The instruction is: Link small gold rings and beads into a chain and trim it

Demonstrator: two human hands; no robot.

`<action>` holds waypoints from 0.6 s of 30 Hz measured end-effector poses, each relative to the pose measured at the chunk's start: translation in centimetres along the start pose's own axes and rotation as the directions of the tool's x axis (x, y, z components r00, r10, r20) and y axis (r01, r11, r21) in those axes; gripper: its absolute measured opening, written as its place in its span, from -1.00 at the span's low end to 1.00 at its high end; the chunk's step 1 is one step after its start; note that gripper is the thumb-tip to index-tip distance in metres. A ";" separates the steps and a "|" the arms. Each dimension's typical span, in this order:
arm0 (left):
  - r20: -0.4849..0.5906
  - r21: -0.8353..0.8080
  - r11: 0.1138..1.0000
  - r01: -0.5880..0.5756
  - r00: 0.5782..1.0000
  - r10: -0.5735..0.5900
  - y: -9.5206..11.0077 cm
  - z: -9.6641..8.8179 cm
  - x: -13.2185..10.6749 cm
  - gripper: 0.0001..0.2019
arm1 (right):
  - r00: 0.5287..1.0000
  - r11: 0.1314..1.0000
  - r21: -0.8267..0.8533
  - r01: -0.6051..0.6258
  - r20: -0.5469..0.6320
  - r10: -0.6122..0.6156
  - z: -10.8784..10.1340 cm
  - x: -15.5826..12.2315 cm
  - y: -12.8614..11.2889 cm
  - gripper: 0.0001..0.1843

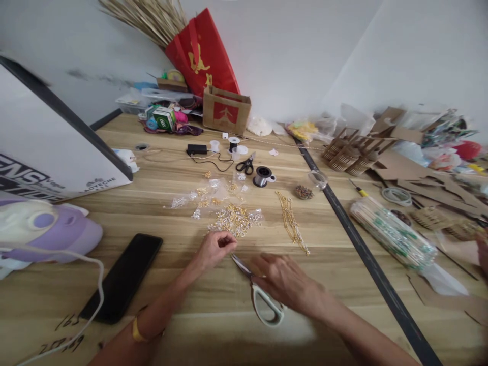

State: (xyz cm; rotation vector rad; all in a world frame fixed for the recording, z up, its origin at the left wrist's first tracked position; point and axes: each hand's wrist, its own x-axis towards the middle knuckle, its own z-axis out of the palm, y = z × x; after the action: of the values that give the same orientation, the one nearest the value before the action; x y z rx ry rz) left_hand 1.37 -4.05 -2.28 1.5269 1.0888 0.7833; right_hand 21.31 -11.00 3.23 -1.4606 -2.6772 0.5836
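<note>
The left hand [217,248] was pinched closed, contents indiscernible, while the blurred right hand [280,277] half-curled by the near scissors [254,294], hold unclear, so the blades [241,265] demanded care.

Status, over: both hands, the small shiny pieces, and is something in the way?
Left hand: fingers curled, contents unclear. Right hand: blurred, at pale-handled scissors, grip unclear. Gold and silver pieces: heaped beyond left hand. Possible obstacle: scissors between hands.

At the frame's centre, the bare left hand [217,248] curls beside a pile of small gold and silver pieces [232,219]; lower centre, the blurred right hand [282,278] perhaps touches pale-handled steel scissors [242,267]. A flat black phone [124,277] lies at lower left.
</note>
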 end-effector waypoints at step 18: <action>-0.109 -0.121 0.993 0.005 0.994 -0.018 -1.2 -1.2 0.5 -0.86 | 0.970 0.282 0.958 0.041 -0.106 0.218 4.7 9.2 2.0 -0.70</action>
State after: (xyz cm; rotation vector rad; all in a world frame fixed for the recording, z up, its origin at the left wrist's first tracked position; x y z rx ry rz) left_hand 0.17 -3.10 -3.20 1.3879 1.1096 0.9181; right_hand 16.86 -3.95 -3.19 -1.1006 -1.3892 1.5673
